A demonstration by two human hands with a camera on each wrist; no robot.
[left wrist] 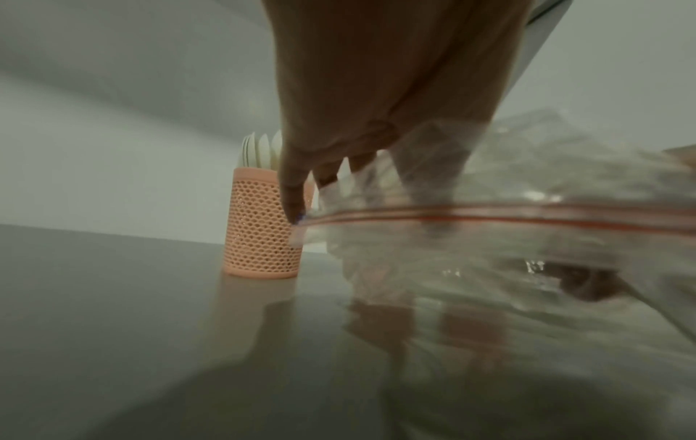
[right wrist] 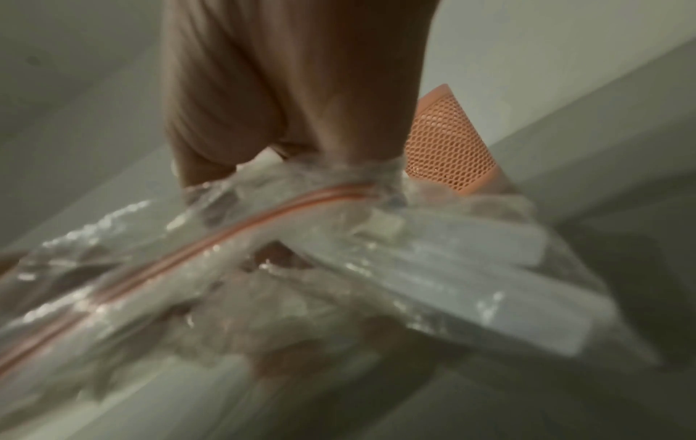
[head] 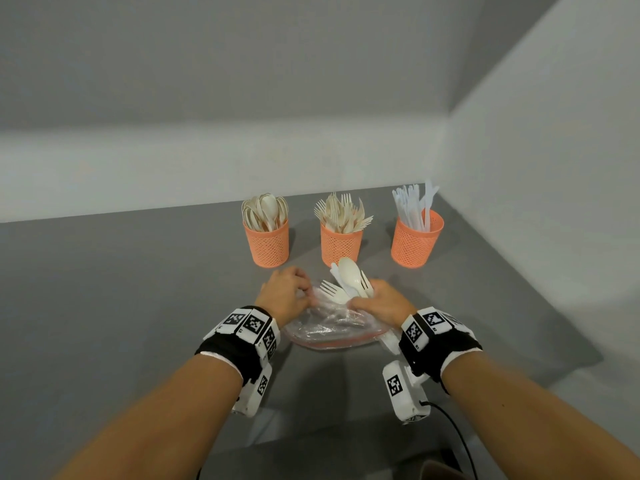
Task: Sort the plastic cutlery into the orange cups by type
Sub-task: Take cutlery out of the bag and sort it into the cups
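now | left hand (head: 283, 292) fingers pinch bag (head: 332, 327) rim | right hand (head: 381, 301) fingers clamp cutlery bundle (head: 349, 282)

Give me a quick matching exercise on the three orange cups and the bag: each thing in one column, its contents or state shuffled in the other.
Things:
1. left cup
2. middle cup
3. right cup
4. clear zip bag

States:
A. holds white knives
B. gripped by both hands, mixed cutlery sticking out of its mouth
C. holds cream spoons
D. holds cream forks

Pairs: 1-C, 2-D, 3-A, 4-B

The left hand pinches the bag's edge; the right hand grips the bag with the cutlery bundle.
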